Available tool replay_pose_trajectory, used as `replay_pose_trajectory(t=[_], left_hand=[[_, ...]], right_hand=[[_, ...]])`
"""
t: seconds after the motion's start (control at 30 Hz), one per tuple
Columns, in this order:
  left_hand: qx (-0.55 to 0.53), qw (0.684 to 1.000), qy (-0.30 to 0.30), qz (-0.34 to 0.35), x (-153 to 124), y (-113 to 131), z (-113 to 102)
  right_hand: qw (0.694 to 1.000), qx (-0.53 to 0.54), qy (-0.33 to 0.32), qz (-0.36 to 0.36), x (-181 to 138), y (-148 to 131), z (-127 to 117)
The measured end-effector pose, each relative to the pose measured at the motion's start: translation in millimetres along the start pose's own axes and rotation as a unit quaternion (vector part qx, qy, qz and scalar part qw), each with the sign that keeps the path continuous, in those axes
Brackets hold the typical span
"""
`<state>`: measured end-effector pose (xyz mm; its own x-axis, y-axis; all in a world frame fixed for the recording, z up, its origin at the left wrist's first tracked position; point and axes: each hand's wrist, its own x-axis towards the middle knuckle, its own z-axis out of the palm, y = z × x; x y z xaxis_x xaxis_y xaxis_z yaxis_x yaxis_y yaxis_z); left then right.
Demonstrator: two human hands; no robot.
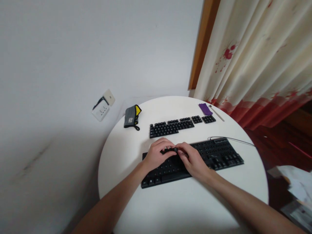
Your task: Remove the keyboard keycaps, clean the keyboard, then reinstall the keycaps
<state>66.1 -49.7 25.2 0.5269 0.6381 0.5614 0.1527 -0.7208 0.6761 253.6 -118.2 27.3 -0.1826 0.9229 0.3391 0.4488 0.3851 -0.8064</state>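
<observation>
A black keyboard lies across the table in front of me, with most of its keycaps off and a few left along its bottom row and right end. Above its middle, my left hand is closed around a short row of black keycaps. My right hand meets it there, thumb and fingers pinched at the right end of that row. Which keycap each fingertip grips is partly hidden. Just beyond, many loose keycaps sit in keyboard order on the white tabletop.
The round white table stands against the wall. A grey pouch with yellow lining is at its back left. A purple cloth and a thin brush lie back right. The keyboard's cable runs off the right edge.
</observation>
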Motion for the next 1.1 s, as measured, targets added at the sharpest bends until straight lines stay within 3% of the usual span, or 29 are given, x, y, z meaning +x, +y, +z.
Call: replay_pose_trajectory(t=[0.4, 0.5, 0.63, 0.8, 1.1], left_hand=[[-0.005, 1.000, -0.001, 0.001, 2.0, -0.2, -5.6], [-0.007, 0.999, 0.040, -0.015, 2.8, -0.1, -11.3], [-0.010, 0.999, 0.052, -0.013, 3.0, -1.4, -14.8], [0.005, 1.000, 0.029, 0.001, 3.2, -4.1, -15.1], [0.008, 1.000, 0.022, -0.010, 3.1, -7.3, -14.9]], right_hand=[[0.996, -0.079, 0.044, 0.002, 8.2, 3.9, -8.1], [0.983, -0.166, 0.061, 0.054, 28.6, 18.4, -23.7], [0.933, -0.318, -0.006, 0.169, 60.4, 44.2, -38.7], [0.912, -0.347, -0.028, 0.216, 78.5, 62.5, -33.4], [0.896, -0.366, -0.023, 0.249, 83.1, 69.0, -28.1]])
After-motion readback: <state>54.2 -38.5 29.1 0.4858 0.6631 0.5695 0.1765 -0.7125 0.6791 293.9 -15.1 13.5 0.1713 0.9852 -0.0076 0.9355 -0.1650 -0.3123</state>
